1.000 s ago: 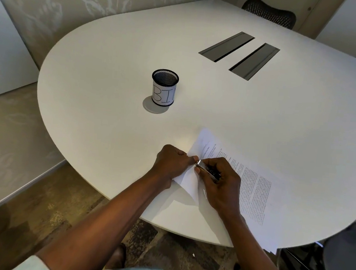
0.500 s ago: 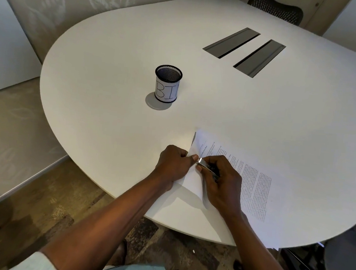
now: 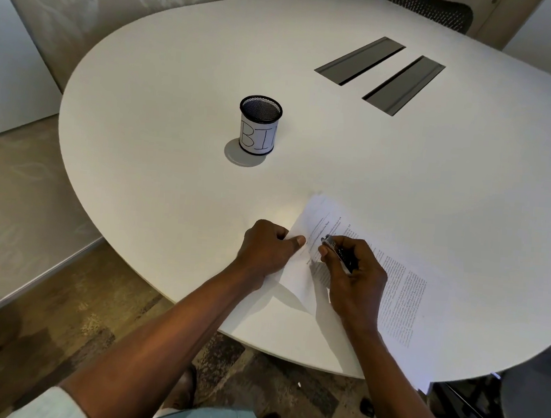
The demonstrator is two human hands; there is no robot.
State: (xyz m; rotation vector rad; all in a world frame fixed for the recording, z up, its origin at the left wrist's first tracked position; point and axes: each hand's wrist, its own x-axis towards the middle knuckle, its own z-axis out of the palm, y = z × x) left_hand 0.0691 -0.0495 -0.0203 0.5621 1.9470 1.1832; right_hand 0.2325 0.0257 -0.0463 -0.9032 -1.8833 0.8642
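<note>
- On the white, round-ended desk [image 3: 178,85], a black mesh cup [image 3: 259,126] lettered "BIN" stood upright, left of centre and well apart from your hands.
- Beyond the cup, two dark slots [image 3: 360,60] lay side by side in the desk top. A dark mesh chair [image 3: 431,11] showed at the far edge.
- A pale patterned wall [image 3: 86,2] ran along the left of the desk, and a mottled brown floor [image 3: 62,307] lay below it.
- The printed sheets [image 3: 402,294] lay flat at the near edge on your right, with their lower corner hanging past the rim.
- Your left hand [image 3: 266,249] pinched the upper-left part of the printed sheets, thumb on top and the other fingers curled beside the edge.
- Your right hand [image 3: 352,277] was curled round a small dark tool [image 3: 335,246] with a silver tip. It rested over the print with the tip aimed toward your left thumb. What kind of tool it was could not be told.
- Half a second earlier the silver tip met your left thumb at the paper's corner. By now your hands had drawn a little apart, with a strip of bare paper between thumb and tip.
- The corner had stood up in a fold earlier and now lay lower and flatter.
- The cup and the slots kept their places on the desk.
</note>
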